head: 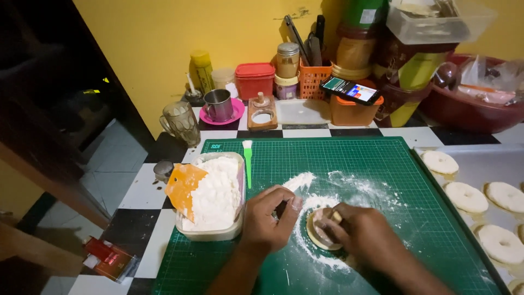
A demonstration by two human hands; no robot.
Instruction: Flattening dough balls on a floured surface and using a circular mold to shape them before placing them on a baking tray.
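Observation:
A flat round piece of pale dough lies on a floury patch of the green cutting mat. My right hand presses down on the dough, and a small pale object shows between its fingers; I cannot tell what it is. My left hand rests on the mat just left of the dough, fingers curled, thumb near its edge. A tub of flour with an orange scraper stuck in it stands beside my left hand.
A metal tray on the right holds several ring-shaped dough pieces. A green brush lies on the mat. Behind it stand a glass mug, a metal cup on a pink saucer, jars, containers and a phone.

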